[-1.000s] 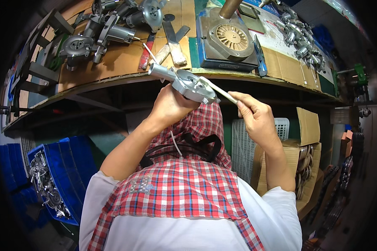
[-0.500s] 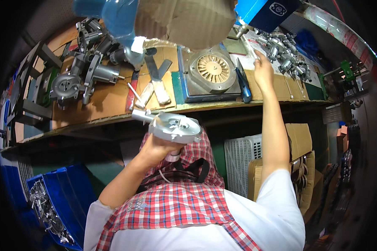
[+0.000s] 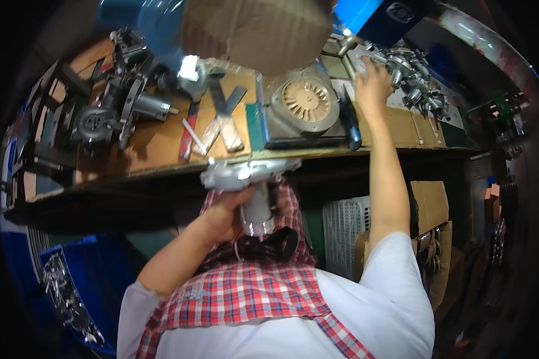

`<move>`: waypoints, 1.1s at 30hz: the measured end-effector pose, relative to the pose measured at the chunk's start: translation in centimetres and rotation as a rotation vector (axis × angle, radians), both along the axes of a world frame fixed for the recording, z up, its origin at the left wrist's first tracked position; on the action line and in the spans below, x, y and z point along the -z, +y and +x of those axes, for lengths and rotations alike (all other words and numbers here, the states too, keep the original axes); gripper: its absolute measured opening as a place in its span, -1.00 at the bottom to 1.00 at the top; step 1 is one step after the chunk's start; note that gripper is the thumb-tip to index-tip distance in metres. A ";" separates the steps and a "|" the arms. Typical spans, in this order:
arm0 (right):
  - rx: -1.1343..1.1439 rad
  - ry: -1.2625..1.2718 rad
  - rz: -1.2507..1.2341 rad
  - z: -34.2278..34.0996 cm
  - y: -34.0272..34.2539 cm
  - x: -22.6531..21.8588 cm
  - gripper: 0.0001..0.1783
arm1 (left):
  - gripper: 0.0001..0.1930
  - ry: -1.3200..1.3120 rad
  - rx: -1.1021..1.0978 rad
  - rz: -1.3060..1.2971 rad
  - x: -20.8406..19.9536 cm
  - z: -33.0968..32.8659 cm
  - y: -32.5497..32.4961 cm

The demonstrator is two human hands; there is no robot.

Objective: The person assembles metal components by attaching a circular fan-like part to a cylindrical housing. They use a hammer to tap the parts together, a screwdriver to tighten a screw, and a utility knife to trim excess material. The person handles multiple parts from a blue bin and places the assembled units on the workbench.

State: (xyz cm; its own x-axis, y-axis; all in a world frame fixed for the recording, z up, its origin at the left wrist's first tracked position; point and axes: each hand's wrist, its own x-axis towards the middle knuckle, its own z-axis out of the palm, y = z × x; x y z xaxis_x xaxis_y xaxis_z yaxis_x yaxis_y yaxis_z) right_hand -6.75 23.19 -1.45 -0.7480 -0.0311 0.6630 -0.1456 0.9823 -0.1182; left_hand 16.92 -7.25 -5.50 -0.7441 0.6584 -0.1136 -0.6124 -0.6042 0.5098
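Note:
My left hand (image 3: 224,218) is closed around a motor with a round cast-metal housing (image 3: 257,206), held in front of my apron below the bench edge. Its cylindrical body hangs down and the housing's flange lies on top, seen nearly edge-on. Out over the right part of the bench, my right hand (image 3: 374,87) has its fingers apart, with nothing visible in them. Beside those fingers are a metal rod (image 3: 347,57) and a pile of small silver metal parts (image 3: 410,78); contact with either is unclear.
On the bench, a round finned metal fixture (image 3: 305,105) sits mid-way, with blue-handled pliers (image 3: 352,122) beside it. Crossed flat blades (image 3: 224,113) and more motor housings (image 3: 105,119) lie leftward. A cardboard piece (image 3: 254,33) hangs overhead. Below stand a blue bin (image 3: 93,281) and a white crate (image 3: 344,233).
The motor has tipped, so its open housing face has turned from view and its cylindrical body now shows. My right hand has moved slightly farther away, its fingers spreading.

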 end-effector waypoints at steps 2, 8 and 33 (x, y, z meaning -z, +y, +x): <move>-0.332 0.232 -0.081 6.4 -1.6 -2.2 -0.52 | -0.14 0.069 0.027 0.043 -0.6 -0.5 0.6; -0.724 -0.073 0.055 23.0 -9.1 -2.0 -0.39 | -0.12 0.010 -0.051 0.077 -2.4 -0.8 3.6; -0.646 -0.109 -0.772 9.0 -8.5 -2.5 -0.56 | -0.82 1.373 -0.840 -1.315 -4.6 -9.0 0.2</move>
